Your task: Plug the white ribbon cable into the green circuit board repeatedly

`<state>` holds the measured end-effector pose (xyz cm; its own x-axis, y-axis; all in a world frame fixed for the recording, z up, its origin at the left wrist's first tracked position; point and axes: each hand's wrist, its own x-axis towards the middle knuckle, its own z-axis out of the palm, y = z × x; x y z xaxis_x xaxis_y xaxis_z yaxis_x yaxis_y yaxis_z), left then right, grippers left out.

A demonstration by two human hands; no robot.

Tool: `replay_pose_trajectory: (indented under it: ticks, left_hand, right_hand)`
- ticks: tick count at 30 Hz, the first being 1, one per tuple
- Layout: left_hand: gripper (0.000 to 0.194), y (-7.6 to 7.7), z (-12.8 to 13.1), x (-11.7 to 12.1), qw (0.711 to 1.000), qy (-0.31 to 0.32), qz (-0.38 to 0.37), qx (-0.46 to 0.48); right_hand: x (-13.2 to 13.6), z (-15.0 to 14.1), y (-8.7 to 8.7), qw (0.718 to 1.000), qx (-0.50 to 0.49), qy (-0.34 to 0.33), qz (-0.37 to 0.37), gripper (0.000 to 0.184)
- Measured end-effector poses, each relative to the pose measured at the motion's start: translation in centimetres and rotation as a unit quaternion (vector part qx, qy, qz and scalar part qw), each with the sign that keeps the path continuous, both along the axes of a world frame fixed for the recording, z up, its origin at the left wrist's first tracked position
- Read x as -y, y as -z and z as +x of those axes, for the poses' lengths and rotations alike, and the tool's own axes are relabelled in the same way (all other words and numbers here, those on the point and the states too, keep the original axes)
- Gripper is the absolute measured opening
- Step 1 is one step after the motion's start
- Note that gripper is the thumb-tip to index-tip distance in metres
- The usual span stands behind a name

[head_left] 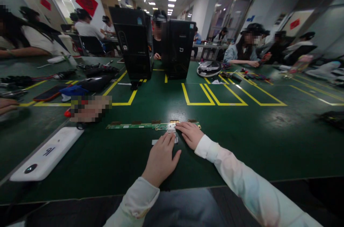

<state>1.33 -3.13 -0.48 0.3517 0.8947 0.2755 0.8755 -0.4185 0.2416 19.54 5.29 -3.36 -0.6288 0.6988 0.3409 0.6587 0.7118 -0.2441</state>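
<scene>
A long, narrow green circuit board (134, 126) lies across the table in front of me, with copper-coloured tabs along its far edge. My left hand (161, 157) reaches forward, fingers stretched out and thumb apart, its fingertips on a pale flat strip (154, 142) that looks like a ribbon cable. Part of that strip is hidden under the fingers. My right hand (190, 134) lies flat with its fingers extended, the tips touching the board's right part near a bright copper tab (174, 121). Neither hand is wrapped round anything.
A white power bank-like device (48, 153) lies at left, beside a pixelated item (91, 109). Two black computer towers (135, 40) stand at the back. Yellow tape marks (199, 104) line the green table (242, 141). Cables and tools lie left; other people sit around.
</scene>
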Motion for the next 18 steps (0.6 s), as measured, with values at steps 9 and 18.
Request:
replay_pose_trajectory:
  ticks: [9, 18]
  left_hand:
    - [0.046, 0.25, -0.05, -0.13, 1.0, 0.005, 0.026, 0.002]
    - [0.048, 0.63, -0.18, -0.27, 1.0, 0.009, 0.029, 0.008]
  right_hand:
    - [-0.27, 0.14, 0.29, 1.0, -0.01, -0.007, 0.002, 0.046]
    - [-0.26, 0.16, 0.31, 1.0, -0.009, -0.008, -0.001, 0.048]
